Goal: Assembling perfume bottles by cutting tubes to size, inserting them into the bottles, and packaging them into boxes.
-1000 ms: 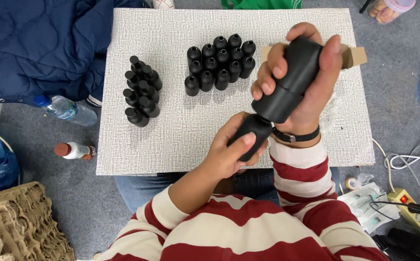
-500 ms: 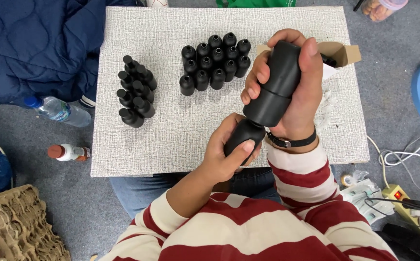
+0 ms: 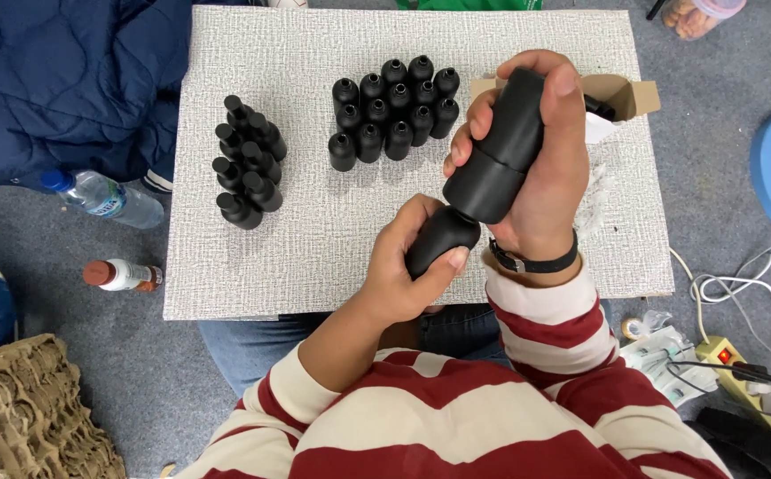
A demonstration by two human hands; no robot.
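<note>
Item in hand: a black cylindrical device (image 3: 499, 160), tilting above the near right part of the grey textured board (image 3: 314, 231). The right hand (image 3: 540, 168) is wrapping clenched fingers round its upper body; the left hand (image 3: 407, 275) is gripping its rounded lower end (image 3: 440, 238). Standing on the board's far middle: a cluster of black bottles (image 3: 392, 106). Lying toward the board's left: a second bottle cluster (image 3: 248, 164). Sitting at its far right corner: an open cardboard box (image 3: 623, 93).
</note>
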